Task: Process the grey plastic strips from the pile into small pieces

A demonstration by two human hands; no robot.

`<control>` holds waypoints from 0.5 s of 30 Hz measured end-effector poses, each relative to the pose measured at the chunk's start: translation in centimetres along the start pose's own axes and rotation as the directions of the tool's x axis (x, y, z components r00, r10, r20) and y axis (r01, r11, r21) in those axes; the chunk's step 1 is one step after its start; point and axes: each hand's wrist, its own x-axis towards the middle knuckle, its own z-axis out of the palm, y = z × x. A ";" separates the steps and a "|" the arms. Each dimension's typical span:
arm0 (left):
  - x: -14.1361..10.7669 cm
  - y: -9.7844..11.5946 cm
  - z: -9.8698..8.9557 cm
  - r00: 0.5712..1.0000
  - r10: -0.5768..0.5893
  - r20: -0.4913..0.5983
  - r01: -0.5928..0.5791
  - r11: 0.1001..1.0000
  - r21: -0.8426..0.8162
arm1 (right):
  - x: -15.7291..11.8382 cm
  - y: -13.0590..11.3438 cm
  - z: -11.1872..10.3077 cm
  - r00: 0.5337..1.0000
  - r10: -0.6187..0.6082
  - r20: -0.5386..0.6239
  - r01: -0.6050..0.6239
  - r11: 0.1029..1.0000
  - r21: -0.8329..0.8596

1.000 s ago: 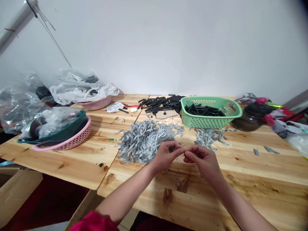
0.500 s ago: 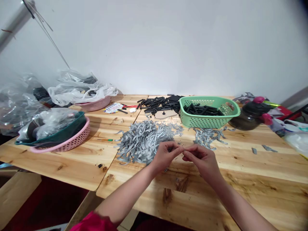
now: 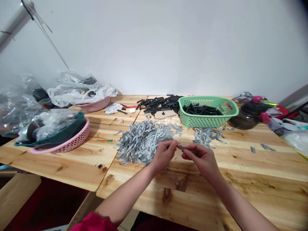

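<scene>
Between my hands runs a small grey strip (image 3: 181,147), pinched at both ends above the wooden table. My left hand (image 3: 166,152) is closed with thumb and forefinger on its left end. Its right end is in the fingertips of my right hand (image 3: 199,156), also closed. A large heap of grey strips (image 3: 138,141) lies just left of my left hand. Behind my right hand is a smaller scatter of grey strips (image 3: 207,136). Most of the held strip is hidden by the fingers.
A green basket (image 3: 208,121) of black sticks stands at the back, beside a pile of black sticks (image 3: 160,104). A dark pot (image 3: 245,115) is at right. Pink baskets (image 3: 72,142) with plastic bags stand at left. A thin green-ended tool (image 3: 109,140) lies near the heap.
My fingertips have drawn slightly apart, and a short length of the grey strip now shows between them. My left thumb is raised more upright. The view has shifted slightly.
</scene>
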 end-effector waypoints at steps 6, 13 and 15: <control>0.7 -0.2 -0.5 0.995 -0.094 -0.040 0.096 0.994 0.054 | 2.8 -1.0 -10.2 0.860 -0.323 -0.394 -0.061 0.703 -0.709; 1.5 -0.2 -2.5 0.968 0.228 -0.103 0.024 0.324 0.946 | 3.5 -0.9 -18.7 0.879 -0.171 -0.445 -0.416 0.182 -0.891; 1.9 -0.1 -3.0 0.972 0.205 -0.119 0.085 0.167 0.982 | 3.8 0.1 -18.1 0.912 -0.181 -0.369 -0.325 0.231 -0.917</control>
